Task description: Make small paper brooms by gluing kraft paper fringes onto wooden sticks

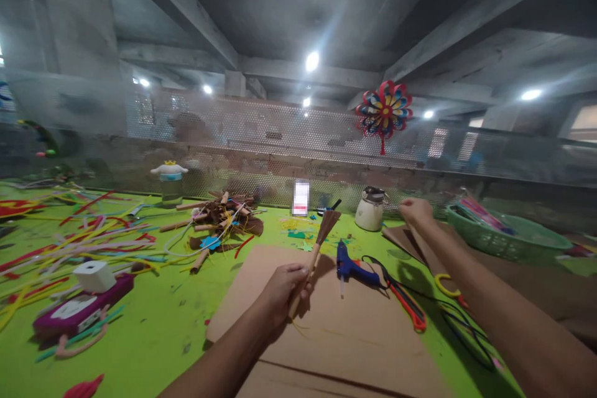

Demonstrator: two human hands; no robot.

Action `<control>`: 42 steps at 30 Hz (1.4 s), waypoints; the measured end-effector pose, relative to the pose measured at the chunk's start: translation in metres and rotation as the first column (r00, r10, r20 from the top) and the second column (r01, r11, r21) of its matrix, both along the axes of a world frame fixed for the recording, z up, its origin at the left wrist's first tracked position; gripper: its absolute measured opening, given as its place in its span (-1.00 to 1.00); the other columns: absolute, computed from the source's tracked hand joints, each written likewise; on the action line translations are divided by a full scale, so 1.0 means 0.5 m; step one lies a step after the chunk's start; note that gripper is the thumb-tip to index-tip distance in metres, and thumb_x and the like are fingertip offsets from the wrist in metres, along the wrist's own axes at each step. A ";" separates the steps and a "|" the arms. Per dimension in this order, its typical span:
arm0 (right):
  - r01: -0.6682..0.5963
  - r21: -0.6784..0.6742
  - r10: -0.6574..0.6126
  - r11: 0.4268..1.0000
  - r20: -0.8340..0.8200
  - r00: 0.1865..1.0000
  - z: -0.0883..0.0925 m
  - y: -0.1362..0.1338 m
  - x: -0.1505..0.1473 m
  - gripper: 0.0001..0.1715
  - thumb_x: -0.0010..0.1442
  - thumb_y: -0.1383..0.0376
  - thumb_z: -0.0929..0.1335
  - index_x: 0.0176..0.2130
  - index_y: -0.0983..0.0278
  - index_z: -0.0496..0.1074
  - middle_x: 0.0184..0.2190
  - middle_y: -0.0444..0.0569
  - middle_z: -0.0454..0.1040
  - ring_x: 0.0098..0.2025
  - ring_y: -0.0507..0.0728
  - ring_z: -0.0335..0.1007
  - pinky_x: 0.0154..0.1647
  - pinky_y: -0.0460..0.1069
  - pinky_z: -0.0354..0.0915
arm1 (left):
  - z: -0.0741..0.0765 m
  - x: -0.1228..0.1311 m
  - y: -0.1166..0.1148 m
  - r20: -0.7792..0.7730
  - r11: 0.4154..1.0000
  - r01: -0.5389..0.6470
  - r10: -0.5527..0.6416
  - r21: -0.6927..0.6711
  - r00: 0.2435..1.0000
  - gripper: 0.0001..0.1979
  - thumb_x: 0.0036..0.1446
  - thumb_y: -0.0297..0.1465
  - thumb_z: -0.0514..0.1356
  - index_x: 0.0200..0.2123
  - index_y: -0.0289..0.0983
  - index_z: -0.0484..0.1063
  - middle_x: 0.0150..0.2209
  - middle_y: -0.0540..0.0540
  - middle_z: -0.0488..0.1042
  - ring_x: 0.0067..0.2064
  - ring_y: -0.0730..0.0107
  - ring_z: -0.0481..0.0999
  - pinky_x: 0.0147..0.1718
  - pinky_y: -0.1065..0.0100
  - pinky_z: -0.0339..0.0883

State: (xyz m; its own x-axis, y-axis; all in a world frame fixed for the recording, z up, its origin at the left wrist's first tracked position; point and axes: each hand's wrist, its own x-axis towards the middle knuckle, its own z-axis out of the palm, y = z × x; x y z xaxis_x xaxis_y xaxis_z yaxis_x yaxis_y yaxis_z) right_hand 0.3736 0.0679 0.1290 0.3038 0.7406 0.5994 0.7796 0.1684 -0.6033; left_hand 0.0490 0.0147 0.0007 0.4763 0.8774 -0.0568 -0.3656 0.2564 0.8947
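the left hand (282, 292) was closed around the handle of a small brown broom (318, 246), which was tilted, bristles toward the far side, over a cardboard sheet (368, 329). the right hand (416, 210) was raised farther away on the right, fingers curled inward; whether it held anything could not be determined. a blue glue gun (357, 272) lay just right of the broom, with a red cutter (407, 305) to its right. beyond the glue gun, a white jug (369, 216) stood near the right hand. a green basket (522, 251) was positioned at far right. left of the broom, a pile of brown pieces (228, 217) lay on the green table (158, 336). a white cube (94, 277) sat on a purple power strip (86, 310) at near left. a flower-shaped ornament (385, 111) hung at a mesh panel (280, 127) on the far side.
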 end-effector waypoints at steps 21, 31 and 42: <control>-0.350 -0.169 0.350 0.921 -0.030 0.936 -0.159 -0.052 -0.143 -0.63 0.05 0.14 0.24 -0.59 0.28 0.44 -0.73 -0.14 0.25 -0.60 0.05 0.17 -0.57 -0.08 0.05 | -0.001 -0.018 0.020 0.284 0.961 0.037 0.044 -0.273 0.958 -0.87 0.07 -0.50 0.14 -0.29 -0.44 0.40 -0.51 -0.03 0.27 -0.57 0.65 0.26 -0.64 0.62 0.23; -0.161 0.072 0.176 0.984 -0.370 0.912 -0.209 -0.060 -0.108 -0.58 -0.02 0.05 0.31 -0.32 0.35 0.44 -0.60 -0.10 0.37 -0.57 0.05 0.28 -0.52 -0.05 0.28 | -0.005 -0.022 0.029 0.329 0.940 0.069 0.048 -0.335 0.943 -0.80 0.10 -0.52 0.11 -0.18 -0.47 0.38 -0.50 -0.04 0.27 -0.56 0.63 0.28 -0.64 0.63 0.26; 0.156 0.277 -0.028 0.948 -0.415 0.910 -0.256 -0.056 -0.009 -0.66 -0.02 0.15 0.32 -0.34 0.37 0.46 -0.47 -0.01 0.46 -0.43 0.11 0.38 -0.37 0.01 0.33 | 0.006 -0.018 0.026 0.183 0.951 -0.106 0.164 -0.289 0.969 -0.92 0.10 -0.54 0.11 -0.36 -0.46 0.37 -0.51 -0.08 0.33 -0.56 0.63 0.33 -0.62 0.63 0.31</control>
